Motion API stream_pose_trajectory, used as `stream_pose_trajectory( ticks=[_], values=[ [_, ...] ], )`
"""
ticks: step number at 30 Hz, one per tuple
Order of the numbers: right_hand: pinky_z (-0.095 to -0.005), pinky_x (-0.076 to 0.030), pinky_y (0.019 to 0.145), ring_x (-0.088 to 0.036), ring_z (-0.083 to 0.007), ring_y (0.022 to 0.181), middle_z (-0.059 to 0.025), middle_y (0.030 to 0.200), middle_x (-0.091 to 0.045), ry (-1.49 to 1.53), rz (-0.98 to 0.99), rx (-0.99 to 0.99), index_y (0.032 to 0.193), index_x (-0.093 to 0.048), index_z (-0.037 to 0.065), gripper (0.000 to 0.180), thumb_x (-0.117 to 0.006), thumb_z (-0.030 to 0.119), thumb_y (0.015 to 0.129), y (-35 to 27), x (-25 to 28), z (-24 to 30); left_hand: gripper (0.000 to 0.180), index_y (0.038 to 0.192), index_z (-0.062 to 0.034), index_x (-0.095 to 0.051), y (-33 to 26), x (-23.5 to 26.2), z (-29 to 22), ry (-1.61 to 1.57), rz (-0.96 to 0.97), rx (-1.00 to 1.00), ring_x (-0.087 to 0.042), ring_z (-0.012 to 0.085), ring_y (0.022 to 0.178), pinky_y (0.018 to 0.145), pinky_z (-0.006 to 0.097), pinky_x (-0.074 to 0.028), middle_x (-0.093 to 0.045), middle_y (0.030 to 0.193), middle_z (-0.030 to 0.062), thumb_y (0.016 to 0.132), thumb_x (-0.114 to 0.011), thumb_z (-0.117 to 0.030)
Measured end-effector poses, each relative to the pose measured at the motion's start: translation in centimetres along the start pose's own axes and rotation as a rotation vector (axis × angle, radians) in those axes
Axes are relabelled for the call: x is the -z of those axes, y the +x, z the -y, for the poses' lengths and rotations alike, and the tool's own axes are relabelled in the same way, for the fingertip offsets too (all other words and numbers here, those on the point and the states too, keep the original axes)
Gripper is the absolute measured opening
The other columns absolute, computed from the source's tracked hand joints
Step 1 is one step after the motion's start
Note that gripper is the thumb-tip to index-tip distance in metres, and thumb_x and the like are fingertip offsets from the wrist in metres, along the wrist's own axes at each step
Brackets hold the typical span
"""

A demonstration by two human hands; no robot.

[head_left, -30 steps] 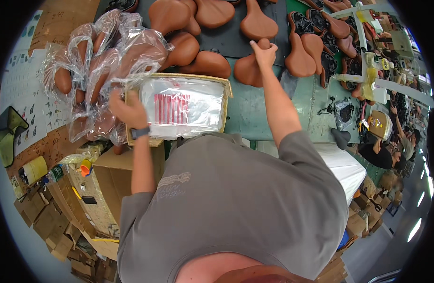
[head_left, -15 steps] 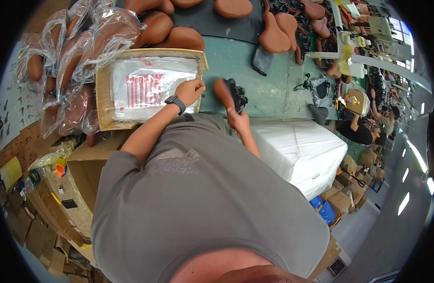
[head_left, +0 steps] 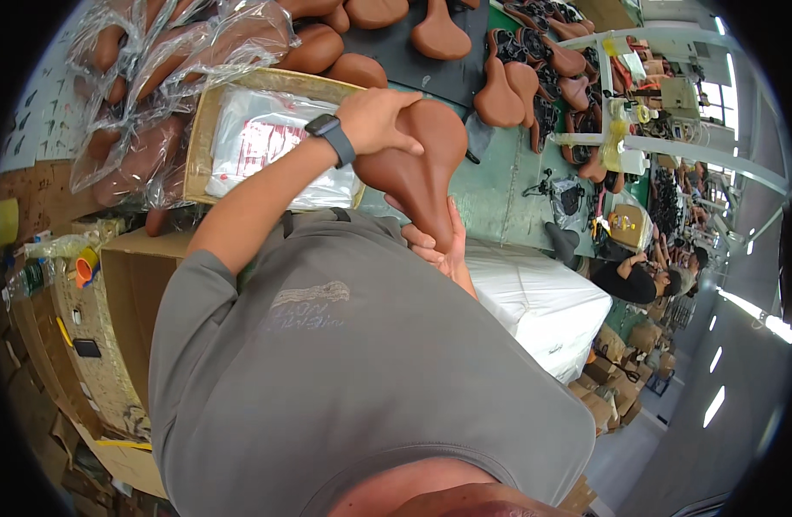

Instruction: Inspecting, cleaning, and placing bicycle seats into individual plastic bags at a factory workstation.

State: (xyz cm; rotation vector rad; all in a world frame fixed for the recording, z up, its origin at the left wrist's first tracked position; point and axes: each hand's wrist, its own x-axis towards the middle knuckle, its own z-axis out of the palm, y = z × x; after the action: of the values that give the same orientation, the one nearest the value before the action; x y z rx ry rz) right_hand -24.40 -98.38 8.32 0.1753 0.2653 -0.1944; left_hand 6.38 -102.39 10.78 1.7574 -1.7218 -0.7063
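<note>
1. Brown bicycle saddle [head_left: 417, 164]: held up in front of the person's chest, wide end far, narrow nose pointing near.
2. Left hand [head_left: 374, 119]: grasping the saddle's wide end from the left.
3. Right hand [head_left: 437, 250]: fingers wrapped around the nose from below.
4. Cardboard box [head_left: 204, 129]: left of the saddle on the green table [head_left: 499, 198], holding clear plastic bags [head_left: 267, 146].
5. More brown saddles [head_left: 499, 90]: far side of the table.

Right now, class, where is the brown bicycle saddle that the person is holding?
In the head view, the brown saddle is upper centre, held between both hands above the green table, right of the cardboard box.
</note>
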Motion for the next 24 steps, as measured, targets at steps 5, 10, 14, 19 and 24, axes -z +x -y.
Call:
stream_pose_trajectory(
  ticks=[5,10,14,19,24],
  values=[
    [-0.0242,-0.032,0.037,-0.036,-0.0124,0.044,-0.0117,0.081,-0.051,0.034,0.006,0.012,0.178,-0.017,-0.001,0.105,-0.045,0.076,0.112,-0.4,-0.9,-1.6,0.037,0.120,0.0023,-0.083,2.1,-4.1,10.2,-0.689,-0.083,0.002,-0.080,0.0280,0.084,0.082,0.039,-0.064,-0.084,0.102,0.0160,0.101,-0.084,-0.030],
    [-0.0265,-0.041,0.045,-0.046,-0.0149,0.051,-0.0154,0.087,-0.061,-0.489,-0.169,0.147,0.161,-0.045,-0.005,0.094,-0.054,0.073,0.110,-1.7,-2.3,-2.3,0.030,0.101,-0.0053,-0.082,-1.3,-16.7,22.7,-0.203,-0.295,0.396,-0.081,0.0328,0.081,0.078,0.048,-0.062,-0.083,0.091,0.0171,0.106,-0.071,-0.032],
    [-0.0317,-0.058,0.073,-0.072,-0.0180,0.080,-0.0139,0.096,-0.075,-1.306,-0.430,0.840,0.128,-0.068,-0.003,0.052,-0.086,0.034,0.096,-1.5,-1.4,-3.5,0.025,0.110,-0.0110,-0.082,-7.1,-25.1,24.0,0.162,-0.135,0.520,-0.077,0.0453,0.103,0.089,0.057,-0.061,-0.081,0.107,0.0205,0.103,-0.074,-0.034],
    [-0.0358,-0.062,0.073,-0.074,-0.0195,0.075,-0.0091,0.102,-0.079,-1.241,-0.866,0.531,0.137,-0.060,0.000,0.057,-0.090,0.005,0.088,-3.7,0.8,-2.0,0.026,0.105,-0.0089,-0.081,-9.2,-25.3,24.1,0.030,-0.068,0.490,-0.077,0.0428,0.102,0.091,0.053,-0.061,-0.080,0.103,0.0198,0.105,-0.070,-0.032],
    [-0.0354,-0.056,0.103,-0.068,-0.0176,0.117,-0.0099,0.132,-0.070,-1.324,-0.820,0.517,0.148,-0.053,0.002,0.075,-0.093,0.005,0.084,-0.7,8.8,-1.1,0.029,0.110,-0.0079,-0.085,-10.8,-23.8,24.9,-0.267,-0.128,0.577,-0.077,0.0420,0.107,0.093,0.053,-0.061,-0.082,0.114,0.0196,0.107,-0.063,-0.025]
  ],
)
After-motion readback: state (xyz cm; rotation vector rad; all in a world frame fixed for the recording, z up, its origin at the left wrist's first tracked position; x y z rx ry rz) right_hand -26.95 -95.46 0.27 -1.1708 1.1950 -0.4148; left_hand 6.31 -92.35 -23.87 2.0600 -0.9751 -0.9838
